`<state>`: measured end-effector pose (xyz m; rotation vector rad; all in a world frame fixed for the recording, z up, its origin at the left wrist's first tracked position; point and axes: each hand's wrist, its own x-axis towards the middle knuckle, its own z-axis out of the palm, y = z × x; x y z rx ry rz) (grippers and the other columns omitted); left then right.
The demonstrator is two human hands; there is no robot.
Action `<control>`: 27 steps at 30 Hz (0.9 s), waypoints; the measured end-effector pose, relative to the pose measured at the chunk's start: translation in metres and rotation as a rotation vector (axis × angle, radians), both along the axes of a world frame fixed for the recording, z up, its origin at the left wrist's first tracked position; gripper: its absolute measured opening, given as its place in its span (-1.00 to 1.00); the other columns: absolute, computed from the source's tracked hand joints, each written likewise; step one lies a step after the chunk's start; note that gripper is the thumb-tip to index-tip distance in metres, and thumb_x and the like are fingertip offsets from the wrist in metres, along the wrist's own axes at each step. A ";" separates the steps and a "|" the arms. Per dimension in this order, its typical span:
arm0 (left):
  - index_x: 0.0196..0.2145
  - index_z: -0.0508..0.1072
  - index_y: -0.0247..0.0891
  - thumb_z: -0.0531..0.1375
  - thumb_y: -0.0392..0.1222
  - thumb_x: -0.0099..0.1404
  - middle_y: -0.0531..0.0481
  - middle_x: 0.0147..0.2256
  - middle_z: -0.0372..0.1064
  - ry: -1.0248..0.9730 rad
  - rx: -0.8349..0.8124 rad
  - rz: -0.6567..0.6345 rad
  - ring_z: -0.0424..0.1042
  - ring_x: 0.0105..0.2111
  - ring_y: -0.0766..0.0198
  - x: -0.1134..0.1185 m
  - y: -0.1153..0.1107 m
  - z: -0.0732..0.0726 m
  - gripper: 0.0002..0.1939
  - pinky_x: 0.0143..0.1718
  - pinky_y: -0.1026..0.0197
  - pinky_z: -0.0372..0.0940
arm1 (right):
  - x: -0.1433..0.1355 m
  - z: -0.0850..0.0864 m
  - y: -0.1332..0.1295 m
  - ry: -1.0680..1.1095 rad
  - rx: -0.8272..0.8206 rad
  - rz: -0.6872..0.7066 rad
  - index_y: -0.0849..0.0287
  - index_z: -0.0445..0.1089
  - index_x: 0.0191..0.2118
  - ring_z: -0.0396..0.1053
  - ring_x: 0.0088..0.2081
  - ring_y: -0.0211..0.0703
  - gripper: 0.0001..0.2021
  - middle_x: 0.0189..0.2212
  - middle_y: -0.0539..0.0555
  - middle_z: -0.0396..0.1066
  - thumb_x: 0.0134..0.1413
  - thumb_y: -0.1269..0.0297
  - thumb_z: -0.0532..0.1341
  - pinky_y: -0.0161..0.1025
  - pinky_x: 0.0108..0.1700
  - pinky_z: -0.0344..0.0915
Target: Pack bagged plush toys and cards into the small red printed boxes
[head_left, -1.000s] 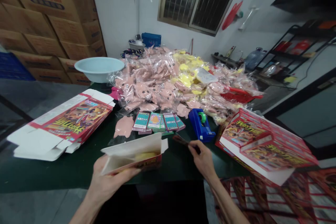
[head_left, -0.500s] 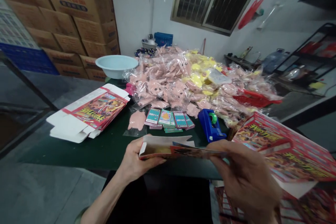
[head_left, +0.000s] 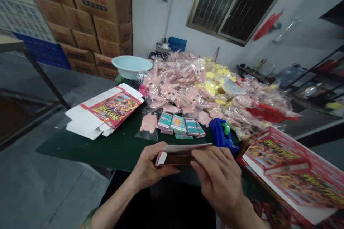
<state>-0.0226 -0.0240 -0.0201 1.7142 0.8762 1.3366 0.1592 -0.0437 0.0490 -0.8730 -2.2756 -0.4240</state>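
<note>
An open, slim cardboard box is held level above the table's front edge, its mouth toward me. My left hand is closed around the box's left end, thumb below and fingers behind. At the right end my right hand grips the box, its fingertips at the opening. Those fingers hide the right part of the mouth, and what lies inside is too dark to make out. Just beyond are stacks of trading cards and a bagged pink animal-shaped toy. A blue tape dispenser stands behind my right hand.
Bagged pink and yellow toys are heaped across the back of the green table. Flattened printed boxes lie at the left, near a pale blue basin. Red printed boxes are stacked at the right.
My right hand has moved left onto the box. The flat printed piece it held at the box's mouth no longer shows. The view has shifted slightly, moving the table things rightward.
</note>
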 end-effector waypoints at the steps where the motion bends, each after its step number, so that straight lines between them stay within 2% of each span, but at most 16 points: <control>1: -0.40 0.48 -0.34 0.36 -0.11 0.00 0.01 -0.49 0.36 0.003 0.023 0.014 0.34 -0.52 0.32 0.000 0.001 0.001 -0.73 -0.53 0.33 0.26 | -0.004 -0.001 -0.001 0.007 -0.007 -0.023 0.24 0.35 -0.15 0.31 -0.26 -0.16 -0.85 -0.33 0.09 0.46 0.22 0.39 0.07 -0.18 -0.27 0.14; 5: -0.33 0.49 -0.31 0.33 -0.12 0.05 -0.02 -0.44 0.42 -0.031 0.079 0.020 0.40 -0.47 0.26 0.001 0.003 -0.002 -0.75 -0.47 0.29 0.33 | -0.016 -0.002 -0.004 -0.044 -0.014 -0.186 0.20 0.43 -0.24 0.24 -0.16 0.02 -0.65 -0.27 0.17 0.41 0.23 0.07 0.01 -0.08 -0.21 0.09; 7: -0.22 0.46 -0.27 0.33 -0.14 0.06 -0.03 -0.36 0.44 -0.075 0.092 0.015 0.45 -0.41 0.23 0.002 0.001 -0.007 -0.68 -0.40 0.28 0.38 | -0.018 -0.004 -0.004 -0.057 -0.063 -0.202 0.18 0.43 -0.18 0.23 -0.19 0.01 -0.67 -0.30 0.14 0.39 0.19 0.05 0.07 -0.08 -0.21 0.10; 9: -0.03 0.36 -0.21 0.30 -0.19 0.11 -0.06 -0.23 0.45 -0.128 0.115 0.073 0.48 -0.29 0.20 0.005 -0.002 -0.013 -0.55 -0.29 0.26 0.41 | -0.015 -0.011 -0.003 0.028 -0.074 -0.176 0.16 0.37 -0.06 0.25 -0.18 -0.02 -0.71 -0.25 0.12 0.36 0.16 0.14 0.15 -0.08 -0.17 0.14; 12: 0.16 0.13 -0.15 0.18 -0.34 0.21 -0.11 -0.07 0.40 -0.179 0.197 0.246 0.46 -0.13 0.21 0.011 -0.006 -0.023 -0.42 -0.16 0.26 0.40 | -0.004 -0.030 -0.001 0.439 0.008 -0.206 0.12 0.23 0.08 0.23 -0.02 0.01 -0.56 -0.07 0.16 0.26 0.06 0.32 0.25 -0.03 -0.04 0.20; 13: 0.19 0.09 -0.15 0.15 -0.39 0.21 -0.11 -0.06 0.39 -0.178 0.246 0.295 0.46 -0.11 0.23 0.013 -0.006 -0.026 -0.39 -0.14 0.27 0.40 | 0.000 -0.038 0.001 0.600 -0.024 -0.227 0.12 0.21 0.09 0.23 0.00 0.00 -0.53 -0.03 0.17 0.23 0.04 0.35 0.26 -0.03 -0.02 0.23; 15: 0.19 0.10 -0.14 0.16 -0.45 0.19 -0.12 -0.06 0.38 -0.149 0.356 0.347 0.45 -0.11 0.23 0.016 -0.002 -0.030 -0.36 -0.14 0.27 0.40 | 0.003 -0.053 0.004 0.848 -0.240 -0.211 0.10 0.17 0.09 0.31 -0.04 -0.07 -0.54 -0.04 0.16 0.27 0.04 0.35 0.24 -0.09 -0.06 0.31; 17: 0.14 0.19 -0.13 0.18 -0.47 0.16 -0.11 -0.05 0.38 -0.086 0.460 0.368 0.45 -0.12 0.22 0.016 0.003 -0.029 -0.39 -0.16 0.25 0.41 | 0.002 -0.066 0.008 0.973 -0.467 -0.123 0.09 0.16 0.07 0.37 -0.10 -0.13 -0.58 -0.08 0.13 0.33 0.09 0.36 0.21 -0.15 -0.11 0.37; 19: 0.06 0.30 -0.15 0.21 -0.48 0.13 -0.10 -0.08 0.39 -0.002 0.513 0.393 0.45 -0.13 0.21 0.014 0.009 -0.025 -0.45 -0.18 0.25 0.40 | 0.000 -0.075 0.013 1.003 -0.511 -0.044 0.07 0.15 0.08 0.37 -0.07 -0.15 -0.58 -0.07 0.12 0.34 0.10 0.38 0.19 -0.17 -0.08 0.37; 22: -0.06 0.40 -0.19 0.26 -0.46 0.08 -0.06 -0.18 0.42 0.071 0.533 0.410 0.45 -0.20 0.24 0.008 0.013 -0.013 -0.55 -0.23 0.29 0.39 | 0.003 -0.080 0.019 0.887 -0.388 -0.003 0.04 0.17 0.12 0.31 -0.01 -0.14 -0.55 -0.03 0.12 0.30 0.11 0.44 0.17 -0.15 -0.02 0.33; 25: -0.11 0.45 -0.24 0.17 -0.35 0.20 -0.11 -0.16 0.41 0.048 0.481 0.287 0.43 -0.20 0.22 0.004 0.010 -0.001 -0.72 -0.23 0.25 0.37 | 0.013 -0.077 0.019 0.736 -0.275 0.032 0.06 0.22 0.10 0.30 -0.04 -0.11 -0.58 -0.07 0.15 0.28 0.11 0.47 0.13 -0.15 -0.11 0.36; 27: -0.14 0.49 -0.24 0.08 -0.33 0.27 -0.14 -0.11 0.41 0.027 0.385 0.221 0.42 -0.14 0.17 0.005 0.008 0.005 -0.74 -0.17 0.20 0.35 | 0.019 -0.072 0.017 0.701 -0.216 0.044 0.08 0.29 0.01 0.30 -0.08 -0.11 -0.66 -0.09 0.15 0.25 0.11 0.48 0.11 -0.16 -0.17 0.36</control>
